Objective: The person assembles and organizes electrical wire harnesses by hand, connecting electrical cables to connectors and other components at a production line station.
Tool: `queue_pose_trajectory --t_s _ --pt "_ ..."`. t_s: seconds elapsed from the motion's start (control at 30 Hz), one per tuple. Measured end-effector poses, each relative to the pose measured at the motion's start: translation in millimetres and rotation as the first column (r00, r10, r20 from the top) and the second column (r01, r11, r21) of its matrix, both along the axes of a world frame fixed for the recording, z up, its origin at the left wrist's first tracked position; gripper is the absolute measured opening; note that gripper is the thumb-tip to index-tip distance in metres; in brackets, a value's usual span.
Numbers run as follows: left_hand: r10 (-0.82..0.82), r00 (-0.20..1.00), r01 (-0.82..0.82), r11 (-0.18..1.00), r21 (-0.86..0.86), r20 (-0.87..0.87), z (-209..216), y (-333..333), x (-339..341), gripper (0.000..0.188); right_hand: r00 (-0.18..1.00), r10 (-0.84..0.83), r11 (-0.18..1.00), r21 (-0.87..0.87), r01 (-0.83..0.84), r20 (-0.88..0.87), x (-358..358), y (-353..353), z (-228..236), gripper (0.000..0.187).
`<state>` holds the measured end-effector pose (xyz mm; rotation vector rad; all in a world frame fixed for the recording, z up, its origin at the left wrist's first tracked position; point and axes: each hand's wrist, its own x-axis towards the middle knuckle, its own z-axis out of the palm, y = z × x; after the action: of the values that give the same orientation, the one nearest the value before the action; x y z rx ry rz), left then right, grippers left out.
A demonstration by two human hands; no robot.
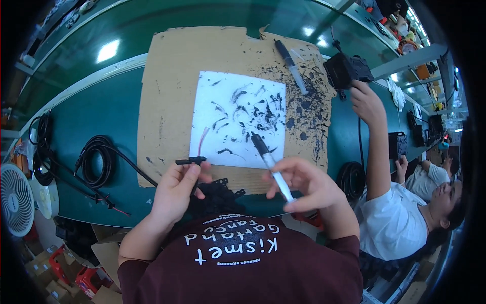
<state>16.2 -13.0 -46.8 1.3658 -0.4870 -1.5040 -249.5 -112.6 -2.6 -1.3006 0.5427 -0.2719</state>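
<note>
My left hand (174,191) is closed on the black end piece (191,160) of a black cable, with thin reddish wires (203,140) sticking up from it. In my right hand (309,186) is a syringe (268,159) with dark stuff in its front part, held between fingers and thumb. Its dark tip is over the white sheet (212,96), which is smeared with black marks. Beneath the sheet lies a brown cardboard piece (167,76), spotted with black on its right side. A second syringe (292,67) rests on the cardboard at the upper right.
Coiled black cables (96,162) lie on the green table (71,116) at the left. Small black parts (217,197) are heaped before me. At the right a co-worker's hand (367,101) touches a black box-shaped device (347,68). A white fan (16,199) stands far left.
</note>
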Motion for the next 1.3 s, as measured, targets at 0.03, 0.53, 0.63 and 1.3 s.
queue_pose_trajectory --t_s 0.03,0.53,0.63,1.3 --pt "-0.055 0.998 0.056 0.992 -0.109 0.012 -3.7 4.7 0.9 0.021 0.97 -0.131 0.974 0.211 0.087 0.204 -0.1 7.4 0.0 0.067" --pt "0.034 0.927 0.191 0.814 -0.548 0.374 13.1 7.5 -4.5 0.019 0.801 0.22 0.974 -0.087 -0.207 0.557 19.9 33.0 3.2 0.06" --pt "0.088 0.86 0.26 0.772 -0.58 0.503 19.9 5.4 -4.2 0.02 0.808 0.216 0.976 -0.103 -0.19 0.549 18.0 33.8 4.9 0.06" --pt "0.151 0.812 0.304 0.715 -0.63 0.563 29.1 2.8 -5.7 0.026 0.791 0.18 0.982 -0.055 -0.183 0.584 18.0 32.5 4.3 0.059"
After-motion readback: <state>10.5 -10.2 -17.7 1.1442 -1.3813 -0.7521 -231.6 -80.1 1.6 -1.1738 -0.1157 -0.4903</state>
